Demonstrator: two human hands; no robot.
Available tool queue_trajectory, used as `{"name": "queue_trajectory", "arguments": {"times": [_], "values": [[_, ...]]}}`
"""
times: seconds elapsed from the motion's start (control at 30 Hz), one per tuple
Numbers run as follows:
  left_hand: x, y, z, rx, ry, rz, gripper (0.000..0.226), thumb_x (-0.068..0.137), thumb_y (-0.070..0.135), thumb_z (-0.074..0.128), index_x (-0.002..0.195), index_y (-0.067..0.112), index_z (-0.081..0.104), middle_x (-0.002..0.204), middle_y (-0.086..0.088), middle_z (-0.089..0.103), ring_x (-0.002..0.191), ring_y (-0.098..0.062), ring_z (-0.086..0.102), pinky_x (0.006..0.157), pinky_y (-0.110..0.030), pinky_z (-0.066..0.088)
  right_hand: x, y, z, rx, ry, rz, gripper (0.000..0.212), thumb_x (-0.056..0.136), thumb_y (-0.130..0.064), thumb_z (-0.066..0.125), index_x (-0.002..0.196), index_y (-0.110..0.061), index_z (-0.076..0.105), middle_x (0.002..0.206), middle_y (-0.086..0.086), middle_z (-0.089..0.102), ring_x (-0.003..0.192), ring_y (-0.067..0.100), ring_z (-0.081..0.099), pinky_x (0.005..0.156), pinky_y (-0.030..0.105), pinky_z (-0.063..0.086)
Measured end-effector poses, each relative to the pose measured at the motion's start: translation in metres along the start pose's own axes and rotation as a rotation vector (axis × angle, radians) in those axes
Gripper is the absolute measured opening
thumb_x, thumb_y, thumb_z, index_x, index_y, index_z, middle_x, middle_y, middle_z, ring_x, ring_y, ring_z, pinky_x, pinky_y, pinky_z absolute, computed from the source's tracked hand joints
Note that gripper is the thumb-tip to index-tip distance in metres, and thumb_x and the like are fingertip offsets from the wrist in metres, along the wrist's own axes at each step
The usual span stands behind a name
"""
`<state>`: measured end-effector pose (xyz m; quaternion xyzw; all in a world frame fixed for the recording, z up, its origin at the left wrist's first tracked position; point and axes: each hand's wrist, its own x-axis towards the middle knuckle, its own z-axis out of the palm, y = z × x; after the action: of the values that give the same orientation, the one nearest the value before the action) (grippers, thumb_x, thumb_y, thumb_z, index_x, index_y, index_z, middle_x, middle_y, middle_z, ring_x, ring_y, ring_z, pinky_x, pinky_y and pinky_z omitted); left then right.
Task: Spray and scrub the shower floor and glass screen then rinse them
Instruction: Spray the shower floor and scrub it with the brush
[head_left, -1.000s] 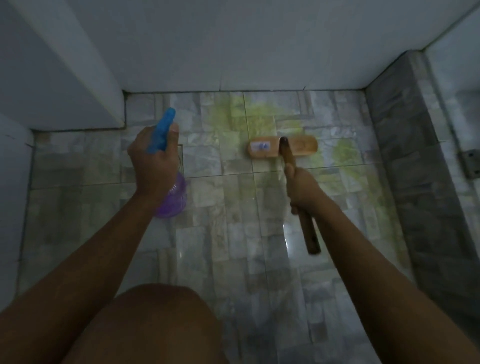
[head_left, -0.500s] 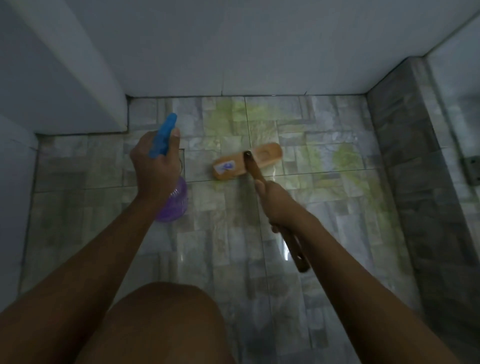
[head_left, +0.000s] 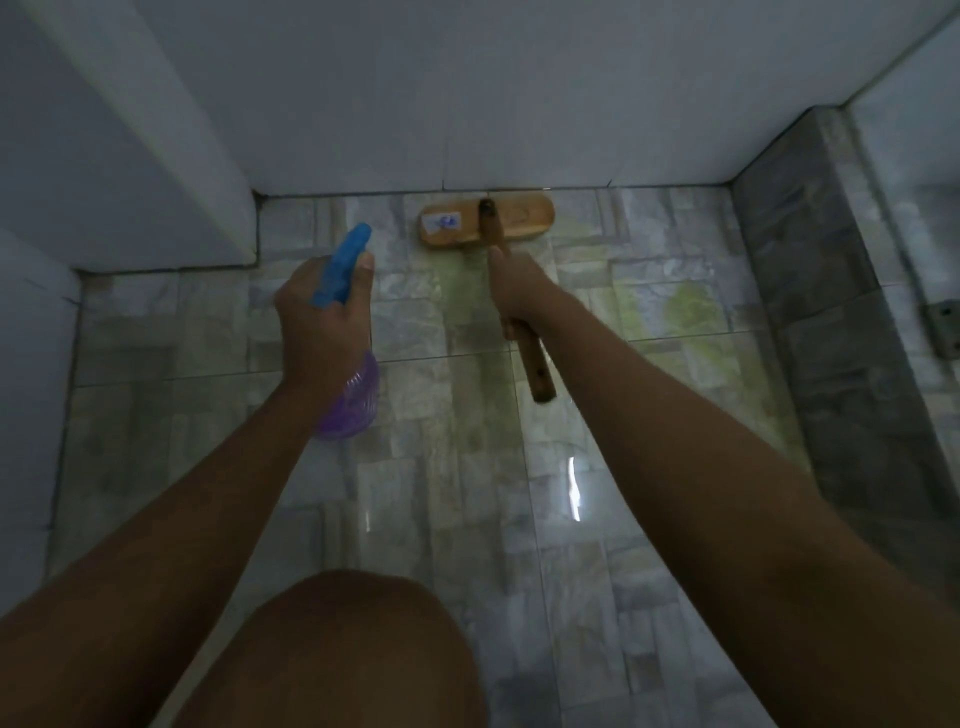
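My left hand (head_left: 324, 317) grips a spray bottle (head_left: 353, 395) with a purple body and a blue trigger head, held over the left part of the shower floor (head_left: 457, 483). My right hand (head_left: 519, 296) is closed around the wooden handle of a scrubbing brush (head_left: 485, 222). The brush head lies flat on the marbled floor tiles, right against the foot of the white back wall (head_left: 467, 93). Greenish cleaner streaks mark the tiles below and right of the brush. The glass screen cannot be made out.
A white wall corner (head_left: 171, 171) juts in at the left. A raised grey stone kerb (head_left: 831, 322) runs along the right side, with a metal fitting (head_left: 943, 327) beyond it. My bare knee (head_left: 337, 654) fills the bottom centre. Wet tiles shine near the middle.
The brush has been pushed away from me and to the right, from mid-floor to the base of the back wall. My left hand with the bottle has stayed roughly where it was.
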<state>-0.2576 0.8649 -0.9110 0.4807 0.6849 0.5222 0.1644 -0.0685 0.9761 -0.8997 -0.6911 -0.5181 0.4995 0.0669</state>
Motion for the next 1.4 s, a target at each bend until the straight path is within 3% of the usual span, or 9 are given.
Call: {"name": "queue_trajectory", "arguments": {"times": [0.13,0.2,0.3,0.4,0.53,0.67,0.87,1.0,1.4], "values": [[0.005,0.001,0.005,0.013,-0.104,-0.052,0.035,0.096,0.026,0.068,0.072,0.003,0.059,0.062,-0.013,0.052,0.056,-0.024,0.050,0.053,-0.035,0.041,-0.067,0.068,-0.003,-0.065,-0.022,0.062,0.047,0.106,-0.049,0.028,0.099,-0.010,0.053,0.087,0.013,0.061,0.063,0.026,0.059,0.047,0.031,0.047],[0.011,0.005,0.011,-0.023,-0.151,-0.126,0.033,0.093,0.026,0.073,0.068,0.009,0.057,0.058,0.000,0.049,0.051,-0.007,0.047,0.052,-0.028,0.039,-0.101,0.097,-0.010,-0.135,-0.036,0.106,0.049,0.105,-0.052,0.026,0.096,-0.012,0.053,0.082,0.012,0.060,0.062,0.027,0.060,0.040,0.029,0.046],[0.019,0.013,0.023,-0.035,-0.259,-0.201,0.042,0.088,0.024,0.078,0.059,0.022,0.048,0.055,0.006,0.043,0.048,-0.003,0.038,0.049,-0.019,0.033,-0.134,0.123,-0.016,-0.119,-0.035,0.204,0.051,0.104,-0.055,0.026,0.110,-0.011,0.051,0.089,0.014,0.059,0.066,0.029,0.059,0.039,0.028,0.046],[0.020,0.017,0.035,0.028,-0.351,-0.242,0.044,0.085,0.016,0.076,0.055,0.021,0.045,0.053,0.003,0.041,0.049,-0.013,0.038,0.051,-0.025,0.033,-0.138,0.122,-0.016,-0.115,-0.024,0.242,0.053,0.105,-0.054,0.026,0.113,-0.007,0.049,0.090,0.016,0.057,0.064,0.031,0.059,0.036,0.028,0.045],[0.022,0.011,0.034,0.053,-0.347,-0.241,0.034,0.084,0.012,0.073,0.060,0.013,0.050,0.057,-0.002,0.044,0.053,-0.018,0.042,0.053,-0.029,0.035,-0.132,0.112,-0.014,-0.090,-0.026,0.242,0.054,0.105,-0.052,0.025,0.113,-0.005,0.051,0.080,0.013,0.055,0.058,0.026,0.055,0.040,0.030,0.046],[0.026,0.008,0.034,0.055,-0.348,-0.239,0.040,0.082,0.016,0.078,0.057,0.021,0.048,0.055,0.004,0.044,0.052,-0.013,0.041,0.053,-0.025,0.035,-0.130,0.107,-0.013,-0.088,-0.024,0.256,0.054,0.105,-0.052,0.026,0.114,-0.007,0.052,0.082,0.013,0.056,0.059,0.026,0.056,0.044,0.032,0.049],[0.021,0.006,0.040,0.090,-0.374,-0.215,0.030,0.081,0.021,0.080,0.065,0.009,0.058,0.060,-0.005,0.052,0.055,-0.017,0.047,0.057,-0.031,0.041,-0.126,0.098,-0.012,-0.052,-0.012,0.272,0.053,0.105,-0.052,0.027,0.110,-0.006,0.051,0.080,0.013,0.056,0.056,0.025,0.055,0.039,0.029,0.047],[0.013,0.011,0.050,0.168,-0.369,-0.167,0.041,0.078,0.033,0.085,0.074,-0.002,0.064,0.069,-0.020,0.063,0.059,-0.020,0.050,0.060,-0.036,0.048,-0.128,0.096,-0.011,-0.071,-0.004,0.254,0.050,0.106,-0.050,0.026,0.106,-0.006,0.050,0.081,0.014,0.056,0.057,0.026,0.056,0.038,0.029,0.046],[-0.006,0.018,0.057,0.385,-0.437,-0.115,0.039,0.082,0.032,0.074,0.058,0.011,0.052,0.051,-0.002,0.043,0.053,-0.023,0.045,0.055,-0.032,0.035,-0.126,0.089,-0.011,-0.050,0.002,0.287,0.048,0.106,-0.050,0.027,0.111,-0.007,0.047,0.083,0.013,0.055,0.058,0.025,0.056,0.042,0.031,0.047]]}}
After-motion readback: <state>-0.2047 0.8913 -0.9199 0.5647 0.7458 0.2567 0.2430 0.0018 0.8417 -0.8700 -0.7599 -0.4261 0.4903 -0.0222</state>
